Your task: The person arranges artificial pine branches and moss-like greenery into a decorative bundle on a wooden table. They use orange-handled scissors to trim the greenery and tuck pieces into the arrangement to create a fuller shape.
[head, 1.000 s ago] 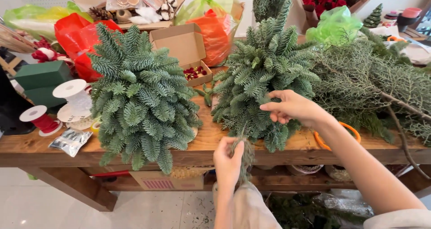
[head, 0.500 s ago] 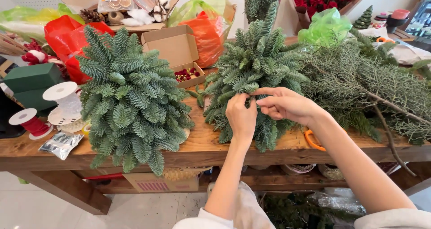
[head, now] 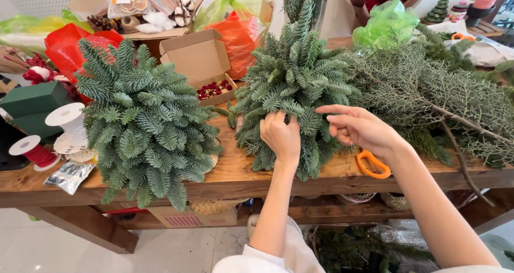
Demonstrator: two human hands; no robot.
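Observation:
A bushy fir-branch arrangement [head: 297,75] stands in the middle of the wooden table [head: 230,176]. My left hand [head: 281,136] is closed around a sprig at its lower front. My right hand [head: 360,128] hovers just to the right with fingers spread, its fingertips touching the needles and nothing in its grasp. A second, finished-looking fir arrangement [head: 144,123] sits to the left.
Orange-handled scissors [head: 372,165] lie under my right wrist. Loose conifer branches [head: 428,91] pile on the right. An open cardboard box [head: 203,64] with red berries, ribbon spools [head: 35,150], green floral foam [head: 29,104] and plastic bags crowd the back and left.
My left hand rose from below the table edge to the arrangement and closed on a sprig. My right hand stayed at the arrangement's right side, fingers now spread.

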